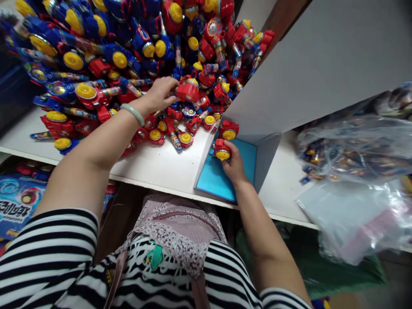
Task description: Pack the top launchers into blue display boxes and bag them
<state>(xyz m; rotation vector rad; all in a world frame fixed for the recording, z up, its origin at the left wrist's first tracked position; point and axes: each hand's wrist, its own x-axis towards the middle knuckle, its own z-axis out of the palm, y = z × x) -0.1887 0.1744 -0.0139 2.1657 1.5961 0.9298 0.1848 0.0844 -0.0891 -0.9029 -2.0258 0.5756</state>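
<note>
My left hand (pixel 162 95), a pale green bangle at its wrist, is closed on a red toy launcher (pixel 188 91) with a yellow disc on top, over the front of a large pile of similar toys (pixel 119 60). Its grip on the toy's far part is partly hidden. Fingers wrapped round it, my right hand (pixel 234 165) holds another red toy launcher (pixel 222 153) with a yellow disc, inside an upright box (pixel 268 161) with a blue bottom (pixel 247 159). Just behind that one, at the box's back left corner, is one more red launcher (pixel 229 128).
The box stands near the front edge of a white table (pixel 161 169). A tall grey-white panel (pixel 309 60) rises behind it. Clear plastic bags (pixel 357 150) with small items lie to the right. Blue printed packaging (pixel 21 201) shows below the table at left.
</note>
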